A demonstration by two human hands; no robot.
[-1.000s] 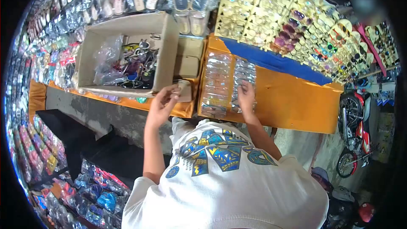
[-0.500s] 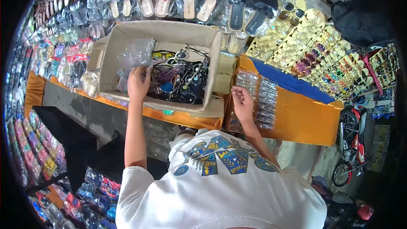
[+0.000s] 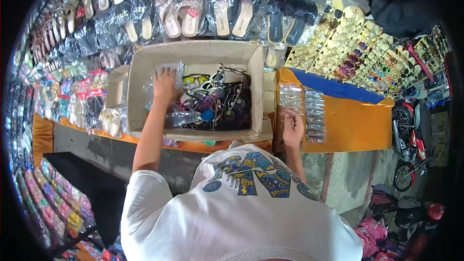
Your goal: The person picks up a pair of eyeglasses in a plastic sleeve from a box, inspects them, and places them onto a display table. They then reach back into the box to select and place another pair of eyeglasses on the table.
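Observation:
My left hand reaches into the cardboard box, fingers stretched out and spread over clear plastic bags on the box's left side. Whether it grips any plastic does not show. Just right of it lies a jumbled pile of eyeglasses, among them a yellow-lensed pair and a round blue lens. Outside the box to the right, my right hand hovers by clear-wrapped packets on the orange cloth. Its fingers are curled in, and I cannot see what they hold, if anything.
Sandals in plastic hang in rows behind the box. Sunglasses on a yellow display rise at the right, above a blue cloth. The orange-covered table extends right. A red motorcycle stands beyond it.
My left hand has moved farther into the box and its fingers have spread over the plastic. My right hand stays curled beside the box. The whole view has shifted slightly.

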